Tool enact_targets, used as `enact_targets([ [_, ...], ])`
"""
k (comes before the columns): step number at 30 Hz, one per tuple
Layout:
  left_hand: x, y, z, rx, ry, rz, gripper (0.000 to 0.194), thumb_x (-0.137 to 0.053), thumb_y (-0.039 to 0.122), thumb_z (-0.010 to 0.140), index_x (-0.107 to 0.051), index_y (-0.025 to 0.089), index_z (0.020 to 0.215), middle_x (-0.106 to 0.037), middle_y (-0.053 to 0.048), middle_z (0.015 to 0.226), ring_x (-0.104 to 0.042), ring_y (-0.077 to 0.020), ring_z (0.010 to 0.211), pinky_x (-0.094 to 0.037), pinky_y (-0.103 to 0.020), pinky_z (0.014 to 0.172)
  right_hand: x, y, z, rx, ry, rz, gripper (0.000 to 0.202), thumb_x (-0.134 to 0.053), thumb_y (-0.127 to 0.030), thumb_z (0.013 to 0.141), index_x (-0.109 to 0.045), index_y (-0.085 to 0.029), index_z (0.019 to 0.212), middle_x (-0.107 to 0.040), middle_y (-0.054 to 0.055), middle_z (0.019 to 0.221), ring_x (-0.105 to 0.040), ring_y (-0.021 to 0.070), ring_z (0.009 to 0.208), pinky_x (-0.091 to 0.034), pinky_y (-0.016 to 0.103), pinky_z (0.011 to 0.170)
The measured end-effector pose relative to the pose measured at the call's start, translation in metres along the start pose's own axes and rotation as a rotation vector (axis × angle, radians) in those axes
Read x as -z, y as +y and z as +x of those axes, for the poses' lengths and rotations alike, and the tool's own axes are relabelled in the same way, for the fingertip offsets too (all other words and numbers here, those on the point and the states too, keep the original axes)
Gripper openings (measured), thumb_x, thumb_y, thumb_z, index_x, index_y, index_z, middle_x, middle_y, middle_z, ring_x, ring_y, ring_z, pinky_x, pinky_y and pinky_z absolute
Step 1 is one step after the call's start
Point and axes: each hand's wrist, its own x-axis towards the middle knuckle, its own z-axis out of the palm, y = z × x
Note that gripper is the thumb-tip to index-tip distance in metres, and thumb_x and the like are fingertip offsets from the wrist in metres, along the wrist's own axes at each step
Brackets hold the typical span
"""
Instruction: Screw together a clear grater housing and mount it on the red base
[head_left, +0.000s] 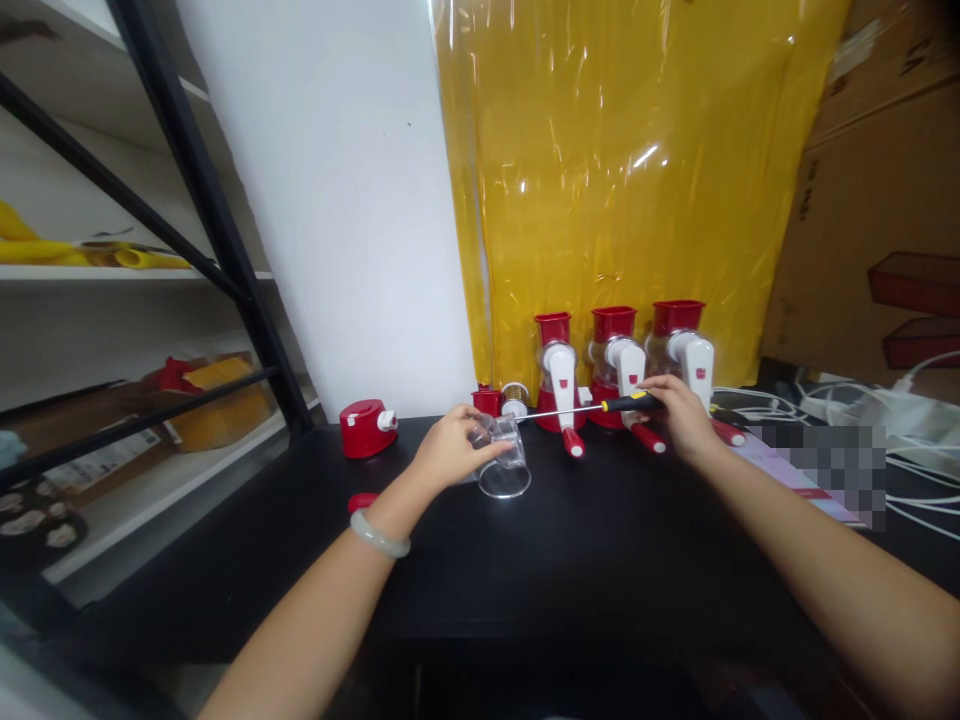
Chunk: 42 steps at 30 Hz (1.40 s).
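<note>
My left hand (pixel 459 445), with a pale bangle on its wrist, grips a clear plastic grater body (pixel 504 482) just over the black table. In my right hand (pixel 681 415) is a screwdriver (pixel 628 402) with a black and yellow handle. Its long metal shaft points left, and the tip reaches the clear body near my left fingers; whether it touches is too small to tell. Behind my left hand lie a grater drum (pixel 514 398) and a red hopper (pixel 487 401). A red base (pixel 366 429) with a white knob sits to the left.
Three red and white rotary graters (pixel 559 380) stand in a row at the back. White cables (pixel 780 405) and a printed sheet (pixel 787 465) lie at right. A black-framed shelf (pixel 202 180) rises at left; a cardboard box (pixel 862 220) stands at right.
</note>
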Motion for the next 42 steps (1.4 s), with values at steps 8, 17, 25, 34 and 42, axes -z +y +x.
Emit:
enact_targets([
  [8, 0.001, 0.002, 0.000, 0.014, -0.006, -0.005, 0.040, -0.079, 0.059, 0.081, -0.073, 0.019, 0.076, -0.068, -0.011, 0.115, -0.071, -0.0256, 0.098, -0.056, -0.044, 0.098, 0.000, 0.005, 0.002, 0.013, -0.013, -0.063, 0.029, -0.073, -0.047, 0.079, -0.062, -0.021, 0.084, -0.061, -0.002, 0.059, -0.053, 0.0106, 0.045, -0.042, 0.022, 0.043],
  [17, 0.000, 0.001, 0.000, -0.011, 0.008, 0.004, 0.040, -0.078, 0.060, 0.081, -0.074, 0.020, 0.077, -0.069, -0.010, 0.115, -0.071, -0.0260, 0.100, -0.056, -0.044, 0.098, 0.003, 0.005, 0.001, 0.051, -0.017, -0.257, 0.050, -0.064, -0.071, 0.085, -0.060, -0.021, 0.088, -0.059, -0.003, 0.053, -0.050, 0.0110, 0.041, -0.039, 0.022, 0.040],
  [25, 0.002, 0.004, 0.000, 0.029, -0.007, -0.002, 0.039, -0.079, 0.058, 0.080, -0.073, 0.020, 0.076, -0.069, -0.011, 0.116, -0.071, -0.0262, 0.099, -0.055, -0.046, 0.100, 0.001, 0.002, -0.001, 0.020, -0.013, -0.309, 0.052, -0.061, -0.074, 0.086, -0.057, -0.022, 0.080, -0.056, -0.002, 0.049, -0.048, 0.0113, 0.040, -0.036, 0.022, 0.038],
  [34, 0.001, 0.003, 0.000, 0.019, 0.000, -0.017, 0.039, -0.079, 0.058, 0.080, -0.072, 0.021, 0.075, -0.069, -0.011, 0.114, -0.071, -0.0253, 0.099, -0.056, -0.044, 0.099, 0.001, 0.002, -0.003, -0.008, -0.028, -0.292, 0.052, -0.061, -0.073, 0.085, -0.056, -0.022, 0.078, -0.054, -0.003, 0.049, -0.047, 0.0117, 0.041, -0.034, 0.023, 0.040],
  [42, 0.000, 0.000, 0.000, -0.014, 0.010, -0.007, 0.039, -0.078, 0.059, 0.081, -0.073, 0.021, 0.076, -0.069, -0.010, 0.115, -0.071, -0.0259, 0.100, -0.056, -0.045, 0.099, 0.001, -0.005, -0.005, -0.041, -0.026, -0.404, 0.057, -0.053, -0.074, 0.089, -0.056, -0.022, 0.067, -0.051, 0.000, 0.045, -0.045, 0.0124, 0.039, -0.036, 0.026, 0.042],
])
